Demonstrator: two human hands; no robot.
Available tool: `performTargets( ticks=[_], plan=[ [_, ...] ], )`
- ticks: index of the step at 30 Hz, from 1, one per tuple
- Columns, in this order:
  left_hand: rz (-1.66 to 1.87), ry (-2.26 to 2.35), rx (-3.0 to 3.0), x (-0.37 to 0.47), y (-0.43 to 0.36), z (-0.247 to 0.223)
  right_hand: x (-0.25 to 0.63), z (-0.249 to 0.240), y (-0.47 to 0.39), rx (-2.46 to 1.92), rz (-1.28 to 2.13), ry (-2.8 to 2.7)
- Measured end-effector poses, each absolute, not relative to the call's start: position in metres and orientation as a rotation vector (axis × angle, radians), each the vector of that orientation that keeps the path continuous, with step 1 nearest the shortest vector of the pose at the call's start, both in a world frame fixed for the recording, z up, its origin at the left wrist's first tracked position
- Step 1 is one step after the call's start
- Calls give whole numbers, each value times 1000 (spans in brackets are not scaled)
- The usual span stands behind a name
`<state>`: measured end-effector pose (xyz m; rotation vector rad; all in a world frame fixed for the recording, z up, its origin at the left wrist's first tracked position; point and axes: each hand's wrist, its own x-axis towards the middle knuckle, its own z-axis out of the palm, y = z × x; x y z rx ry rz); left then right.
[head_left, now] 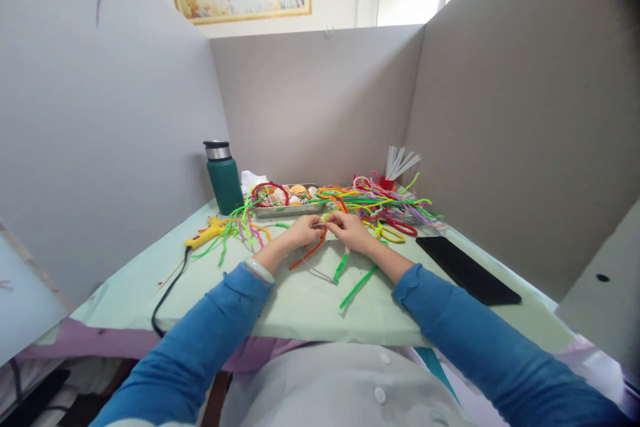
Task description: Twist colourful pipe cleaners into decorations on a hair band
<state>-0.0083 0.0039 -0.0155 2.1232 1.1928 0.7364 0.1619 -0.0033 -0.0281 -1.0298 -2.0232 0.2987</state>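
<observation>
Over the middle of the table, my left hand (304, 231) and my right hand (349, 229) nearly meet, fingers pinched on a thin pale grey stem. An orange-red pipe cleaner (309, 256) hangs below the fingers, and a grey one (320, 273) curves down to the table. Whether the orange-red piece is also gripped is hard to tell. A green pipe cleaner with a pink end (341, 265) lies under my right hand, and a longer green one (358, 287) lies beside it. Beyond my hands stands a metal tray (290, 211) of small craft pieces.
A teal bottle (226, 183) stands at the back left, near a yellow glue gun (206, 233) with a black cord. Many coloured pipe cleaners (380, 199) pile up at the back right, by white sticks (399, 164) in a red holder. A black flat object (467, 269) lies right.
</observation>
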Motion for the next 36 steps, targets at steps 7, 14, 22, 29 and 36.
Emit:
performTargets(
  ticks=[7, 14, 22, 29, 36],
  plan=[
    [793, 1211, 2279, -8, 3, -12, 161, -28, -4, -1058, 267, -2029],
    [791, 1228, 2377, -8, 7, -15, 161, -28, -3, -1043, 264, -2027],
    [786, 1204, 2395, -6, 3, -12, 162, -28, -2, -1043, 254, -2022],
    [776, 1171, 2381, -6, 3, -12, 162, -32, 3, -1033, 241, -2020],
    [757, 1142, 2398, -6, 5, -14, 162, -33, 4, -1043, 234, -2017]
  ],
)
